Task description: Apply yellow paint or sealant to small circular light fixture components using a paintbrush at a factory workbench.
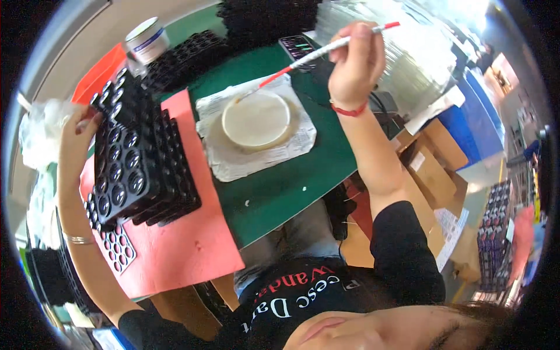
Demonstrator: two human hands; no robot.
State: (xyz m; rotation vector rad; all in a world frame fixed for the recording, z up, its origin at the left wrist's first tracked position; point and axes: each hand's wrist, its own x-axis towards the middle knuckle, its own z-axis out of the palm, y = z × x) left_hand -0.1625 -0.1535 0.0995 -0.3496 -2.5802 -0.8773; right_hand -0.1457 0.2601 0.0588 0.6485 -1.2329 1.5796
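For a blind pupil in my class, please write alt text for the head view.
A person's right hand holds a thin brush at a round dish on paper; the left hand grips a black tray over a pink mat.

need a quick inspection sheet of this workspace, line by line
Surface: green table, pale specks near its front edge; pink mat at left.
Job's things: black trays stacked over the mat; round pale dish on white paper; red-and-white brush, tip by the dish's far-left rim, contact unclear.
Clutter: white jar, phone, holed sheet.
Hands: left hand at the trays' left edge, grip unclear; right hand gripping the brush.
Cables: dark cable by the right wrist, ends unclear.
Surroundings: cardboard boxes and blue bin at right.
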